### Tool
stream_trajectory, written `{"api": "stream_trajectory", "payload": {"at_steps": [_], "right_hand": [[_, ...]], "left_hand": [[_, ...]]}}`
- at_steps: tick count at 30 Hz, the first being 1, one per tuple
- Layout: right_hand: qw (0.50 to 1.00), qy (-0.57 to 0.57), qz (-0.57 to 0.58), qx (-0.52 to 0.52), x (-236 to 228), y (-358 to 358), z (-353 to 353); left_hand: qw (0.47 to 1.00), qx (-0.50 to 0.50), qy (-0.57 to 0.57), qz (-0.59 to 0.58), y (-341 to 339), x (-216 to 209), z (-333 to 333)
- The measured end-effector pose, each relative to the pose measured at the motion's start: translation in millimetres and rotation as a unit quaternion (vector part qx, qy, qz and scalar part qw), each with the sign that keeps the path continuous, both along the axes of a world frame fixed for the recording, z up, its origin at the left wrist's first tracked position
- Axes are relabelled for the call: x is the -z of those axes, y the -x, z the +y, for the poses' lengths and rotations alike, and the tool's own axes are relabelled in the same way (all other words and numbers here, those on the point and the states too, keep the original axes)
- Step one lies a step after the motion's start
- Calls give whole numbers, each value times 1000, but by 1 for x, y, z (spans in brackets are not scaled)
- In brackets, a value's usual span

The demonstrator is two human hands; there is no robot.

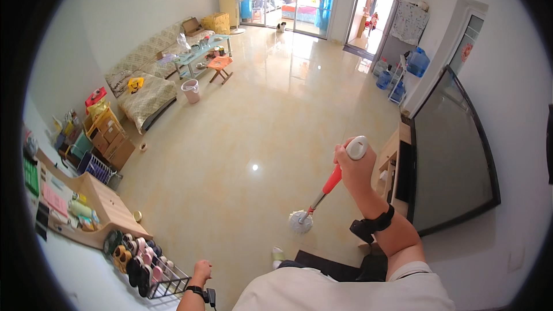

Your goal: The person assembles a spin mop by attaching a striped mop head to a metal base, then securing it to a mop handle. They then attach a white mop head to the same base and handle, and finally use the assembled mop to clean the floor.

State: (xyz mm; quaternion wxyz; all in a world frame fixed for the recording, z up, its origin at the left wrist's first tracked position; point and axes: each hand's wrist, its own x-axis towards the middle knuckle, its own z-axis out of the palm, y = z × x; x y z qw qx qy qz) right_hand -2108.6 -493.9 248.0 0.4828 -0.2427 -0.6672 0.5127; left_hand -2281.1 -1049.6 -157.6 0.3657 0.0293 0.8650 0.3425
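My right hand [355, 164] is wrapped round the upper end of a mop [332, 179], just below its white ring-shaped top. The mop has a red grip and a metal pole, tilted down and to the left. Its round white mop head [300, 222] rests on the tiled floor, ahead of a foot in a light slipper [277, 253]. Low on the left hangs my left hand [202, 270], its fingers loosely curled with nothing seen in them. Nearest to it is a black shoe rack [173, 287] holding several pairs of shoes.
On the right, a large television [452, 158] stands by a wooden cabinet [387, 161]. At left are a wooden sideboard [109, 201], cardboard boxes [118, 151] and a sofa [144, 101]. Farther off stand a pink bin [190, 93], an orange stool [220, 63], a glass table [199, 55] and water jugs [417, 62].
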Motion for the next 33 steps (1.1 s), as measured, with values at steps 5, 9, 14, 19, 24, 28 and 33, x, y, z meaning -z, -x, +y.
{"api": "stream_trajectory", "payload": {"at_steps": [5,9,14,19,24,28,33], "right_hand": [[998,1,-19,59,-7,123,105],[995,-16,-10,97,-2,219,179],[993,-8,12,116,13,344,269],[979,-17,-16,200,8,445,355],[973,-18,13,228,8,535,453],[976,-6,35,214,23,635,548],[973,-7,13,232,23,771,679]], "left_hand": [[997,-1,-77,2,131,-27,98],[983,40,-174,37,261,-76,207],[954,138,-205,172,445,-195,400],[805,296,-339,387,576,-388,583],[539,446,-450,555,666,-549,712],[435,475,-503,577,735,-605,793],[470,445,-520,558,834,-626,916]]}}
